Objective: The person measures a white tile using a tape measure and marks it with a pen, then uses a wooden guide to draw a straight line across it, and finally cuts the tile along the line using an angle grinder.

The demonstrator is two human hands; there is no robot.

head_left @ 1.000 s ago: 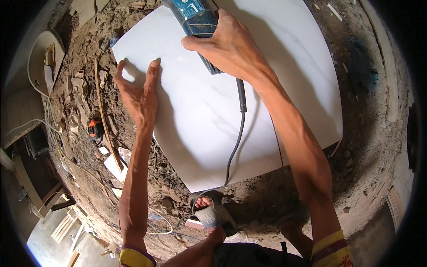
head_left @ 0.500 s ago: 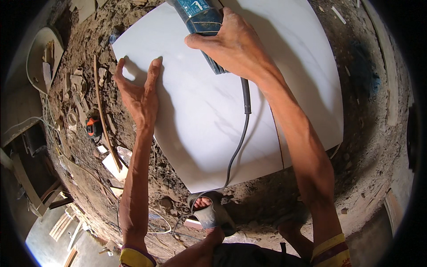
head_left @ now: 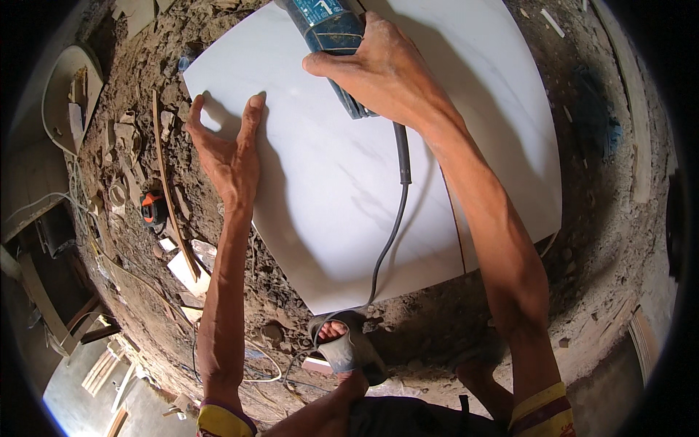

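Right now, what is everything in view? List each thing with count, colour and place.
tile: one, white, large, flat on the rubble floor at centre.
power tool: one, blue body, on the tile's far part, under the right hand.
cord: one, dark grey, trailing from the tool across the tile toward the foot.
tape measure: one, orange and black, on the rubble left of the tile.
sandal: one, grey, at the tile's near edge.
left hand: flat, fingers spread, on the tile's left edge.
right hand: gripping the power tool.
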